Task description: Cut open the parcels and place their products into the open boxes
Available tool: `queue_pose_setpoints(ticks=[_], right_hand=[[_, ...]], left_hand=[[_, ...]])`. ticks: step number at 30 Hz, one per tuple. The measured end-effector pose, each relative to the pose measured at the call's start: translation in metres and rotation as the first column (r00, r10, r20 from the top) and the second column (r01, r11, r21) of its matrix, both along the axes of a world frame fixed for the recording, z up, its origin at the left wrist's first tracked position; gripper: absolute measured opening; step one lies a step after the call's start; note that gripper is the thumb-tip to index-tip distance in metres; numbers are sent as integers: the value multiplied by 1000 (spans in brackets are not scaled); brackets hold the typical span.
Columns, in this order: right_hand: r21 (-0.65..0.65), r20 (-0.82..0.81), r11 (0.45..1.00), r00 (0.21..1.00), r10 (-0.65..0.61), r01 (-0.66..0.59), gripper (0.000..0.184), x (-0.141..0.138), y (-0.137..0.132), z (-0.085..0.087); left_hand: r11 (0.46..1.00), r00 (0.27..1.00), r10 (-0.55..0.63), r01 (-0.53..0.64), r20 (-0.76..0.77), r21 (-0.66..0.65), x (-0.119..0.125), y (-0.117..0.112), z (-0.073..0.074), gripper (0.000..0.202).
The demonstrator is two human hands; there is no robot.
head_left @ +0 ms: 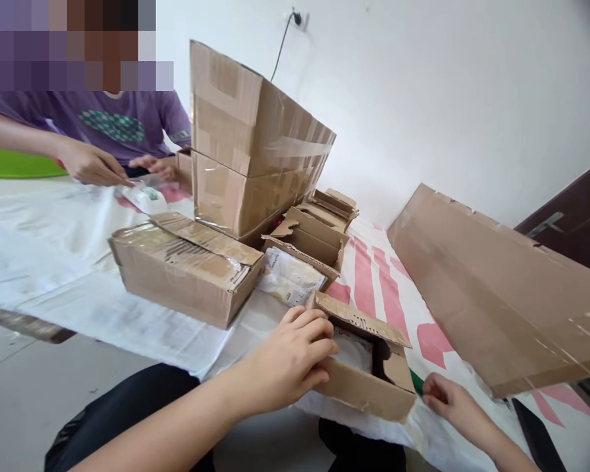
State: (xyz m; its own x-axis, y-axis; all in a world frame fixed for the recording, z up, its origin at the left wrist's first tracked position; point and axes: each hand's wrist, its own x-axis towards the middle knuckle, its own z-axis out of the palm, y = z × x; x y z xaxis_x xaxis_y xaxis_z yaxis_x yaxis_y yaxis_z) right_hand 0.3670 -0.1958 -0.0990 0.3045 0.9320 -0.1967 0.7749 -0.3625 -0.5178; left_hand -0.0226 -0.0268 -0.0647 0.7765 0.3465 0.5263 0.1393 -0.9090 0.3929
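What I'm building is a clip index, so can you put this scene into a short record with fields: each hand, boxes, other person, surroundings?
Left hand: at the left end of a small open box
Right hand: curled beside that box's right end, next to a green item; grip unclear
Other boxes: taped box to the left; tall taped cardboard structure behind it
Other person: purple top, hands near a white item
Surroundings: white-and-pink cloth; large cardboard piece at right

the left hand (295, 357) partly hides the near box (368, 393); the brown door (577, 200) runs off the right edge.
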Motion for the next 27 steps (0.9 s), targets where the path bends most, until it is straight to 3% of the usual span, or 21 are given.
queue_pose_setpoints(ticks=[2,4,6,9,10,12,14,16,19,23,27], right_hand=[[179,153,983,988,3,-30,21,-23,10,30],[325,262,934,963,62,-148,20,-58,20,59],[365,312,853,912,265,-373,16,-99,31,80],[272,368,708,750,549,-652,20,-151,52,95],[215,365,706,726,583,-675,23,-163,60,97],[83,333,756,733,593,-649,30,-178,74,99],[-50,300,805,760,577,-591,34,-186,84,101],[-131,339,817,749,569,-561,35,-189,87,105],[-180,482,851,710,514,-494,43,-185,87,109],[-229,555,922,737,386,-311,78,-167,91,100],[-242,518,915,755,403,-322,94,-147,99,85]], left_hand=[[1000,1000,7,-7,-24,-4,1,3,-4,21],[1000,999,10,-11,-52,-16,1,5,-5,16],[999,997,21,-23,-70,-23,0,5,-4,14],[999,997,29,-31,-75,-27,0,3,-1,16],[999,997,32,-34,-72,-26,0,3,-1,17],[999,997,47,-49,-65,-23,1,2,-2,18],[998,996,68,-69,-63,-11,1,2,-3,18],[997,995,76,-75,-62,13,0,1,-4,19],[997,996,60,-56,-66,53,-2,0,-3,22],[993,994,79,-72,-69,94,-1,-7,-1,21],[973,990,126,-110,-65,205,5,-15,-2,14]])
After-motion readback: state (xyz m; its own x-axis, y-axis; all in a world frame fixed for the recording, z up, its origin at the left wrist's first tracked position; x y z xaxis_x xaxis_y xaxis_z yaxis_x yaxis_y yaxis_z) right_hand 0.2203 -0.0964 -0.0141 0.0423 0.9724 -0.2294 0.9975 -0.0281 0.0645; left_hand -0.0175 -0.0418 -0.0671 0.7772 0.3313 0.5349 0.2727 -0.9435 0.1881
